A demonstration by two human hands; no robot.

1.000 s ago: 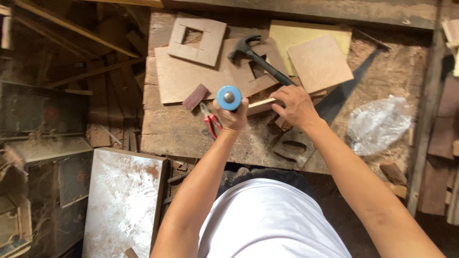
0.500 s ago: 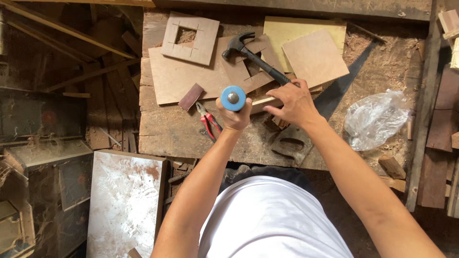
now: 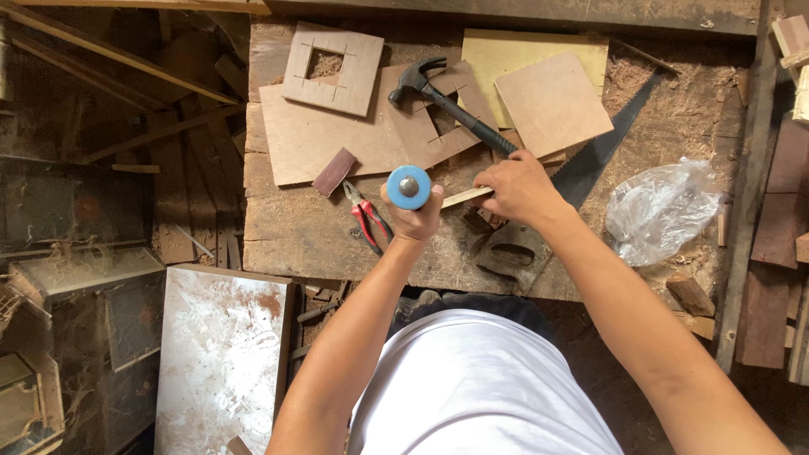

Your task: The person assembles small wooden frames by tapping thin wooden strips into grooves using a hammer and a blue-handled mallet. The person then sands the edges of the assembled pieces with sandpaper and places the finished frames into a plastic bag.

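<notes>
**Chisel upright over a thin wooden strip, hammer still lying on the boards**

The left hand (image 3: pixel 413 215) is clenched round a tool seen end-on, most likely a chisel with a blue handle (image 3: pixel 409 186) and a metal cap in its middle; the blade is hidden under the fist, so where its edge sits cannot be told. The right hand (image 3: pixel 516 187) pinches a pale, narrow wooden strip (image 3: pixel 466 197) with its fingers closed on one end; the strip runs flat towards the left fist and seems to meet it.

Judged from this, the work is at an early stage; the strip looks whole, and no cut in it shows. The claw hammer (image 3: pixel 451 105) lies unheld on the plywood sheets (image 3: pixel 312 139), just beyond the right hand; the red-handled pliers (image 3: pixel 368 221) rest on the worktop (image 3: pixel 278 236) beside the left wrist; a handsaw (image 3: pixel 581 173) lies partly under the right forearm; a square frame (image 3: pixel 333 67) with a cut-out hole and a crumpled plastic bag (image 3: pixel 661 211) lie well apart.
</notes>
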